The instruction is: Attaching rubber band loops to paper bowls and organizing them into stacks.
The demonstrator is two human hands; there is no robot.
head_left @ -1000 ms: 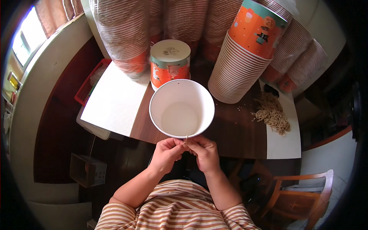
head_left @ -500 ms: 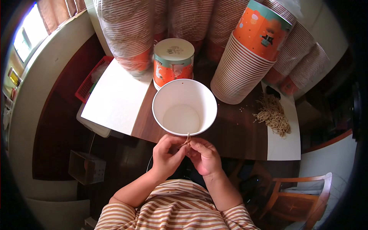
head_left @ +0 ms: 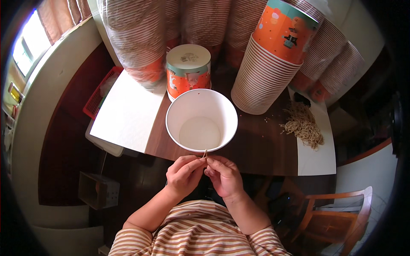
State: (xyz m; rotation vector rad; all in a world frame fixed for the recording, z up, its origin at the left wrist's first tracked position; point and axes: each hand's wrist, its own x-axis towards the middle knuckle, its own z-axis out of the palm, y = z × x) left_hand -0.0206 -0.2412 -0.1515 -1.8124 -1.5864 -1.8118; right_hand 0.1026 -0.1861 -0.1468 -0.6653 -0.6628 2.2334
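A large white-lined paper bucket (head_left: 201,106) stands open side up near the front edge of the table. A thin beige cord (head_left: 205,153) passes over or through its near rim; a small hole shows in the far wall. Just below that rim, my left hand (head_left: 185,175) pinches the cord between thumb and fingers. My right hand (head_left: 224,174) is closed on it too, fingertips almost touching the left ones. The cord's ends are mostly hidden between my fingers, so I cannot tell whether it is knotted.
Behind the bucket sits an upside-down orange and green bucket (head_left: 188,73). A tall nested bucket stack (head_left: 265,74) leans at the right, with plastic-wrapped stacks (head_left: 132,38) along the back. A bundle of beige cords (head_left: 304,127) lies at the right; a wooden chair (head_left: 337,215) stands lower right.
My fingertips have drawn closer together around the cord, and less of it shows between them. The whole view has shifted slightly; the bucket stays in place on the table.
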